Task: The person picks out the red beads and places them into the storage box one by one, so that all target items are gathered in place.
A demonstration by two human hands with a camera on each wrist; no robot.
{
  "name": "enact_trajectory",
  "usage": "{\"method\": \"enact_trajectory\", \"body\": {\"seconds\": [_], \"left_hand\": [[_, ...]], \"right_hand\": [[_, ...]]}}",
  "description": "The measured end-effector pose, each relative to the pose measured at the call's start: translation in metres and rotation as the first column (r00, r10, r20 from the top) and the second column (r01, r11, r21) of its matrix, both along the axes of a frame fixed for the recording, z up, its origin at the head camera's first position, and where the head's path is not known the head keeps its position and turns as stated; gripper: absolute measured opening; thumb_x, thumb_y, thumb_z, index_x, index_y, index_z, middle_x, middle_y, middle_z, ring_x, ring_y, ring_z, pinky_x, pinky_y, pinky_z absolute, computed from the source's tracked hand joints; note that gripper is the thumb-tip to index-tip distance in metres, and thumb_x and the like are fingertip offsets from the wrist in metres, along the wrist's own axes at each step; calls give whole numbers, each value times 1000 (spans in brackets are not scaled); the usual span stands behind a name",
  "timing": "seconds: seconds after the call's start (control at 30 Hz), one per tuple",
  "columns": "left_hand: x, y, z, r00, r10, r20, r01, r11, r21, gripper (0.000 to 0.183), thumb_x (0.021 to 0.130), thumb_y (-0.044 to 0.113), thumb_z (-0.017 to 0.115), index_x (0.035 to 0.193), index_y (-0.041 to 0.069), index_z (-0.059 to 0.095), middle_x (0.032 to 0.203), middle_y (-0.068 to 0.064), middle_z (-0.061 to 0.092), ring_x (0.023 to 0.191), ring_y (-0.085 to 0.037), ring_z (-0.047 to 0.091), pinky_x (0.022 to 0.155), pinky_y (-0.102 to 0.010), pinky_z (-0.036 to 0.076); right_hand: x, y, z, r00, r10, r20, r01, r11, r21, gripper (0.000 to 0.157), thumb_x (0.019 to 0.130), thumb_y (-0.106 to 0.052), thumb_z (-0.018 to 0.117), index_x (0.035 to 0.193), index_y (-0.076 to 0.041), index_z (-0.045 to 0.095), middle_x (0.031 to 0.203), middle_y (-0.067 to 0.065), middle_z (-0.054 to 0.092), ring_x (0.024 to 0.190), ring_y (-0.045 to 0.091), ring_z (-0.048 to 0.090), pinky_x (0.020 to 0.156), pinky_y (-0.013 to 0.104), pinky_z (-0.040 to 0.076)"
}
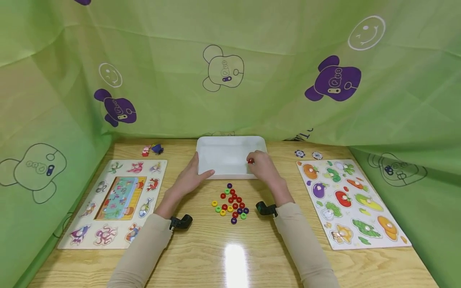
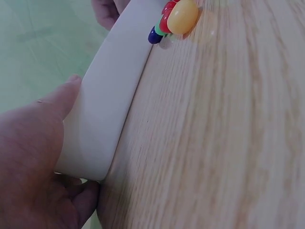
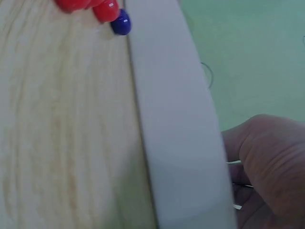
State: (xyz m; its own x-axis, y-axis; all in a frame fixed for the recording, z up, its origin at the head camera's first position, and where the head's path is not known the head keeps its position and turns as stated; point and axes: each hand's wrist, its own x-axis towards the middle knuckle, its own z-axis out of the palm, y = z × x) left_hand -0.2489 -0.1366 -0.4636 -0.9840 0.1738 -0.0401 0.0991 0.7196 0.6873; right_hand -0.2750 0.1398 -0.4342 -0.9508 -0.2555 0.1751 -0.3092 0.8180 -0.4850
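Note:
A white rectangular tray point(image 1: 226, 176) stands against the green cloth at the back of the table. My left hand point(image 1: 189, 176) grips its front left corner. In the left wrist view the thumb lies at the rim and the fingers curl round the end. Over the tray's right part, my right hand point(image 1: 264, 166) pinches a small red ring point(image 1: 251, 161). The right wrist view shows the bent fingers behind the tray's front wall point(image 3: 176, 109), which hides their tips. Several small rings in red, yellow, green and purple, among them a yellow ring point(image 1: 214, 203), lie loosely before the tray.
To the left lies a sea-animal puzzle board point(image 1: 162, 170), to the right a vegetable puzzle board point(image 1: 345, 245). Two small figurines point(image 1: 157, 149) stand at the back left. Two round chips point(image 1: 299, 153) lie at the back right. Green cloth point(image 1: 173, 92) encloses the table's back and sides.

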Motion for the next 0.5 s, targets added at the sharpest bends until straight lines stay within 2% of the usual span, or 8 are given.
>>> {"method": "enact_trajectory", "body": {"seconds": [0.17,0.5], "left_hand": [[0,2,0,1000,3,-7,-3,1000,-1,104,82,65,50,149,11,-8,158,-12,-1,145,-30,7,117,-48,15],[1,1,-1,1000,0,-14,-1,1000,-16,105,81,69,48,149,10,-7,158,-12,0,145,-30,7,118,-46,15]], "right_hand": [[-1,1,-5,999,-13,37,13,1000,-12,19,81,0,57,95,-3,70,91,10,64,81,21,55,70,32,49],[-2,1,-9,999,-17,30,17,1000,-4,16,81,-1,58,93,-4,70,89,11,64,79,22,55,69,33,48]]}}
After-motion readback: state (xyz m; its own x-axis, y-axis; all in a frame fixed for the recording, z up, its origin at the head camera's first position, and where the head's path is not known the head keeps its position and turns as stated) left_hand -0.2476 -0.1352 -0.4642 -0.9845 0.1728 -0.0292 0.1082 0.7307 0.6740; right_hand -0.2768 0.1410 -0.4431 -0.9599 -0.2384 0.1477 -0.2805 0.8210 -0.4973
